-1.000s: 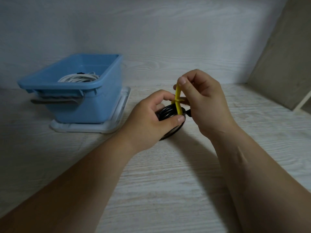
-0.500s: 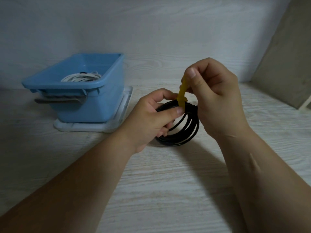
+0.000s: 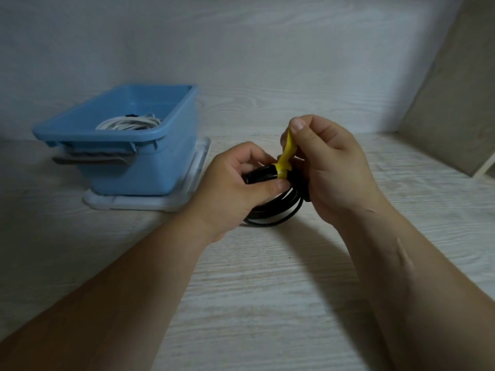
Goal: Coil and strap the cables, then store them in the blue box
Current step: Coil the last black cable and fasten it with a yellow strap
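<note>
Left hand (image 3: pixel 235 183): fingers and thumb are curled round the bundled upper section of the black cable coil (image 3: pixel 278 212), thumb under the strands, fingers over them.

Right hand (image 3: pixel 329 167): thumb and forefinger pinch the free end of the yellow strap (image 3: pixel 285 159); the remaining fingers are curled.

Strap position: the strap is looped round the bundled strands just right of the left-hand grip. From the loop it rises at a slant to the right-hand pinch, which sits above the coil.

Coil position: the coil stands on edge between the two hands. Most of its loops hang below the left-hand grip and fan apart toward the bottom. The lowest arc reaches down to the wooden surface (image 3: pixel 267 290); contact there cannot be confirmed. The right side of the coil passes behind the right palm.

Blue box (image 3: pixel 150 167): located left of the left hand, apart from it, standing on a white tray (image 3: pixel 150 204). A coiled white cable (image 3: pixel 128 123) lies inside the box.
</note>
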